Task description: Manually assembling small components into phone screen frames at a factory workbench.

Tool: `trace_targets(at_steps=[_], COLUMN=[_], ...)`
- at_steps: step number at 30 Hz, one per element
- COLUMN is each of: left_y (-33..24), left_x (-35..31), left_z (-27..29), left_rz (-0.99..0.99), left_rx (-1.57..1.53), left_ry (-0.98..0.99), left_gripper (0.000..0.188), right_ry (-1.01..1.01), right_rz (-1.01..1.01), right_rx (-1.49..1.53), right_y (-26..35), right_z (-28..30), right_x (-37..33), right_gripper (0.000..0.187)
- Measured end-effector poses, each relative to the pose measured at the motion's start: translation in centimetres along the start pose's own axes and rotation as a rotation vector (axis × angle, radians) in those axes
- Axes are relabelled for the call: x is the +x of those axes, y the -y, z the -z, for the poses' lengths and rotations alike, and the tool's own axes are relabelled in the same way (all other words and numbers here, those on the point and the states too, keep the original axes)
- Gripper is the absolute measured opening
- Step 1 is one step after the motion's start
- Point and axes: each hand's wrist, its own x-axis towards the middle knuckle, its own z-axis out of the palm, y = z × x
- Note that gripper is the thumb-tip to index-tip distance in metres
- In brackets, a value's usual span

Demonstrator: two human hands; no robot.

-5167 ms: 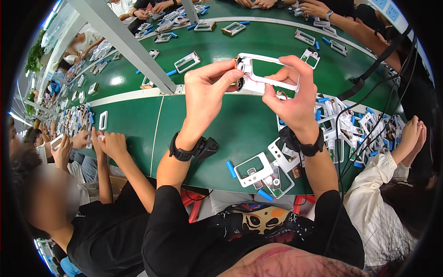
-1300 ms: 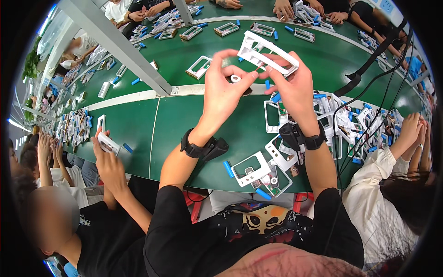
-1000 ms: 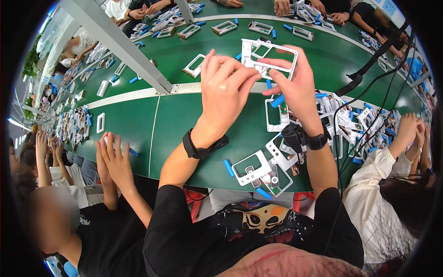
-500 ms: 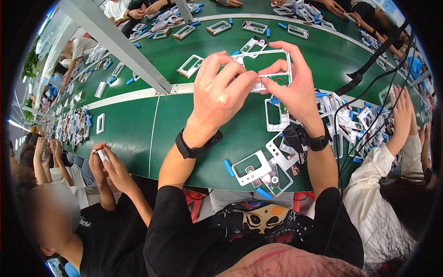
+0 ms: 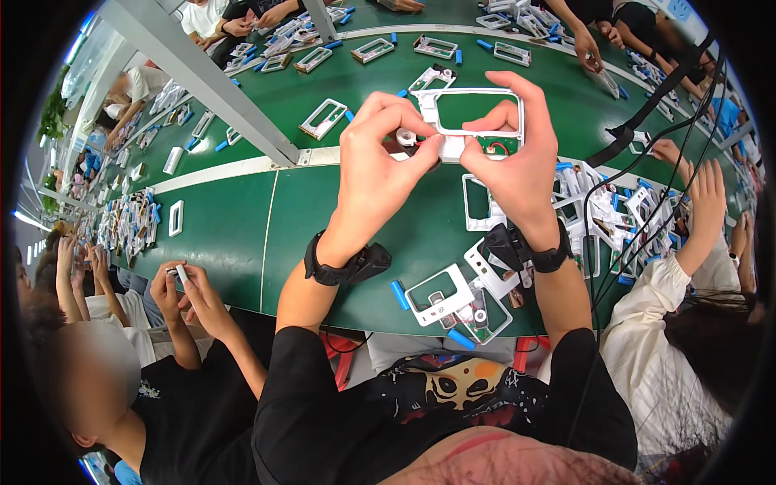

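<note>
Above the far part of the green worktable I hold up a white plastic housing frame [image 5: 453, 149] with a large rectangular opening. My right hand [image 5: 524, 166] grips its right side, thumb at the lower bar and fingers around the edge. My left hand [image 5: 373, 158] pinches the lower left part between thumb and fingers. A green circuit board [image 5: 495, 145] with a red wire shows beside my right thumb. Next to my left fingers is a small round white part [image 5: 406, 137], partly hidden. Below my hands, another white frame [image 5: 470, 223] lies on the table.
White frames [image 5: 443, 305] and blue cylinders [image 5: 400, 294] lie near the front edge. A heap of frames [image 5: 578, 202] spreads on the right. A grey post [image 5: 218, 89] rises at left, black cables [image 5: 659, 194] hang at right. Co-workers' hands [image 5: 194, 295] work on both sides.
My left hand has turned, its thumb now showing, and the round part has come into sight beside it. The frame has shifted slightly right. Parts on the far green surface have moved left.
</note>
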Motion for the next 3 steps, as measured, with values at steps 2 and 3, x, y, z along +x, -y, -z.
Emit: trace_targets(at_steps=[2, 3], left_y=[0.67, 1.10], left_x=[0.19, 0.35], left_z=[0.15, 0.27], left_rz=[0.075, 0.113], left_rx=[-0.210, -0.315], left_ry=[0.027, 0.040], left_gripper=[0.009, 0.009], right_ry=[0.000, -0.001], right_rz=[0.008, 0.016], right_rx=[0.003, 0.007], right_y=[0.14, 0.14], right_z=[-0.13, -0.21], right_x=[-0.11, -0.17], right_gripper=[0.062, 0.062])
